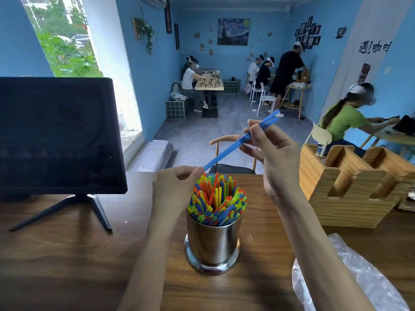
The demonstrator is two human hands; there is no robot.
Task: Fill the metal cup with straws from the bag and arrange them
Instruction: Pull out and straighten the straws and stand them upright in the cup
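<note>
A shiny metal cup (213, 243) stands on the wooden table (67, 265), packed with upright coloured straws (217, 198) in red, yellow, green and blue. Above the cup, two blue straws (226, 151) slant up to the right. My right hand (271, 158) pinches them near their upper part, and my left hand (175, 187) pinches their lower tip just above the cup's left side. A crumpled clear plastic bag (350, 277) lies at the lower right of the table, partly behind my right forearm.
A dark monitor on a tripod stand (58, 135) fills the left of the table. A slotted wooden holder (354, 187) sits at the right. A chair back (233, 140) shows beyond the table's far edge. Several people sit and stand at tables further back.
</note>
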